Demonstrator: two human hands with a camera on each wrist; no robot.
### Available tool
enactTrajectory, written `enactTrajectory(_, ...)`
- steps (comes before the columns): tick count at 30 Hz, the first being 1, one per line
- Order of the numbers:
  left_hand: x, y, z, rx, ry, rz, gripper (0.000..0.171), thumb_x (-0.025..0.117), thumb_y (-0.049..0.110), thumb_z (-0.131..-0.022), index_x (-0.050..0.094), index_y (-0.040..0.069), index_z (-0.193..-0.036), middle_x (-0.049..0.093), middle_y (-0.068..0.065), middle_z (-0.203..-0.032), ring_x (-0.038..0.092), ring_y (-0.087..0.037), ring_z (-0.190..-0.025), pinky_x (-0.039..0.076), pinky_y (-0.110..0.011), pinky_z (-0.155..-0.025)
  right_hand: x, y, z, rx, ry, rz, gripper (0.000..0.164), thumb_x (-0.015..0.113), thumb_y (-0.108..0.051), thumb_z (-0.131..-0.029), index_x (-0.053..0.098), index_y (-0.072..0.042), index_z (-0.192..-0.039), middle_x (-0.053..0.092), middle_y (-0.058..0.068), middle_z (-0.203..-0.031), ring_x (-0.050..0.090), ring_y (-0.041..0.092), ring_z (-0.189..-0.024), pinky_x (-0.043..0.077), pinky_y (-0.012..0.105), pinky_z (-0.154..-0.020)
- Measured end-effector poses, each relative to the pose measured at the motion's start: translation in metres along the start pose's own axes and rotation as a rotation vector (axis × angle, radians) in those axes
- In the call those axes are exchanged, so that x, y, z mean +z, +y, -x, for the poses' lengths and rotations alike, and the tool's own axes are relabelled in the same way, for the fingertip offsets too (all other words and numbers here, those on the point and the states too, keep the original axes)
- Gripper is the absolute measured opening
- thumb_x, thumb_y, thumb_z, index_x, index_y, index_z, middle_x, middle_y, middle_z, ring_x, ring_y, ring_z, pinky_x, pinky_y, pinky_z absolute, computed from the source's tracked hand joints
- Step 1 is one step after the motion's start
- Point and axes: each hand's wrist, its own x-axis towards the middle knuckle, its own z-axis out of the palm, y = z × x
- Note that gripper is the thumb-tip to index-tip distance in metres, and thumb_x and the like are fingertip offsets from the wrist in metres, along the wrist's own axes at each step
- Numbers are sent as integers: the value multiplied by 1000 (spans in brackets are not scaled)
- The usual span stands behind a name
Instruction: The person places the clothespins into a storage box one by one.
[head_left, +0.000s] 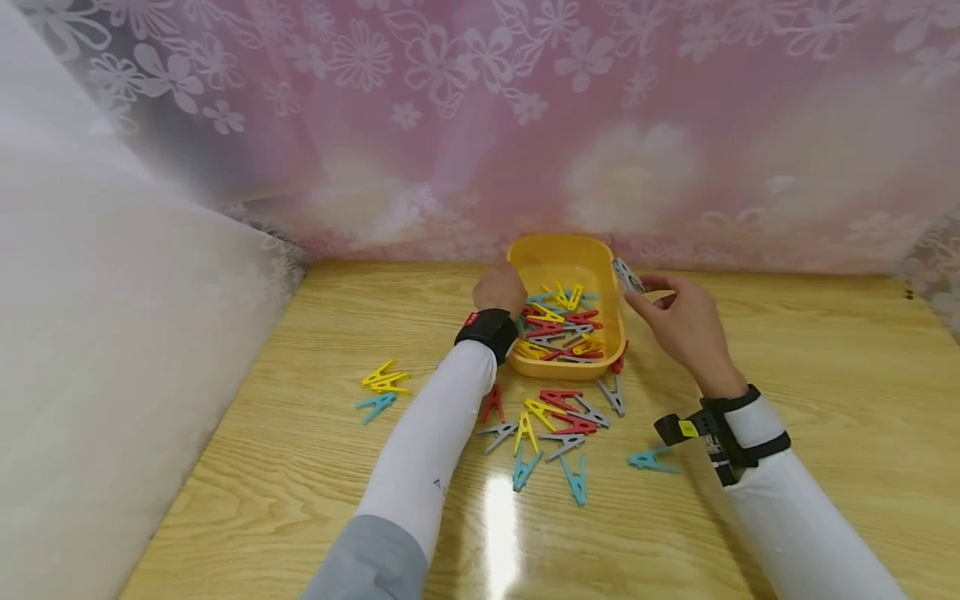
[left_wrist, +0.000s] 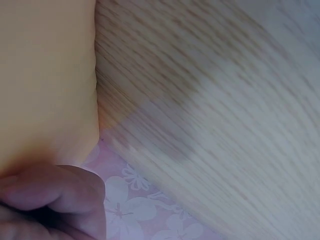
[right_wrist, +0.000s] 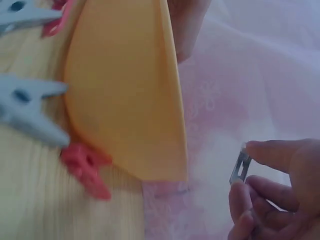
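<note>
A yellow-orange plastic tub (head_left: 566, 373) holds many clothespins in red, yellow, grey and blue. My left hand (head_left: 500, 289) is at the tub's left rim, its curled fingers (left_wrist: 55, 187) against the wall; part of its grip is hidden. To the right of the tub and about level with its rim, my right hand (head_left: 684, 323) pinches a grey clothespin (head_left: 627, 276) between thumb and fingers. In the right wrist view that clothespin (right_wrist: 241, 164) stands nearly upright, beyond the tub's wall (right_wrist: 125, 90).
In front of the tub, several loose clothespins (head_left: 575, 423) lie scattered on the wooden table (head_left: 300, 467). Two yellow ones and a blue clothespin (head_left: 377, 406) lie to the left, another blue clothespin (head_left: 652, 460) near my right wrist. A floral pink curtain (head_left: 480, 150) hangs behind the tub.
</note>
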Motion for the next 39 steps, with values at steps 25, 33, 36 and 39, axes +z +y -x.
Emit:
enactTrajectory(25, -2, -3, 4, -5, 3, 12, 23, 51, 24, -99, 66, 10, -110, 67, -5, -89, 65, -20, -78, 53, -34, -66, 29, 33, -9, 134, -384, 81, 51, 47, -27, -99, 43, 13, -130, 51, 30, -119, 52, 39, -102, 45, 51, -87)
enactTrajectory(33, -1, -1, 3, -5, 7, 1, 28, 50, 27, -100, 63, 10, -119, 67, -5, -91, 65, -19, -78, 53, -34, -66, 37, 38, -14, 65, -374, 141, 46, 53, -19, -95, 47, 14, -127, 51, 32, -120, 48, 44, -112, 38, 58, -95)
enactTrajectory(36, 0, 0, 3, -9, 18, 3, 27, 50, 26, -100, 64, 10, -117, 67, -6, -91, 65, -20, -79, 54, -34, -67, 36, 40, -13, 53, -365, 164, 47, 55, -22, -94, 49, 14, -125, 51, 31, -119, 49, 44, -111, 38, 58, -94)
enactTrajectory(39, 1, 0, 3, -7, 21, 0, 26, 50, 26, -100, 64, 10, -115, 66, -6, -89, 65, -20, -77, 54, -34, -66, 32, 42, -11, 57, -363, 179, 48, 55, -24, -94, 51, 13, -124, 52, 31, -118, 50, 43, -109, 40, 57, -92)
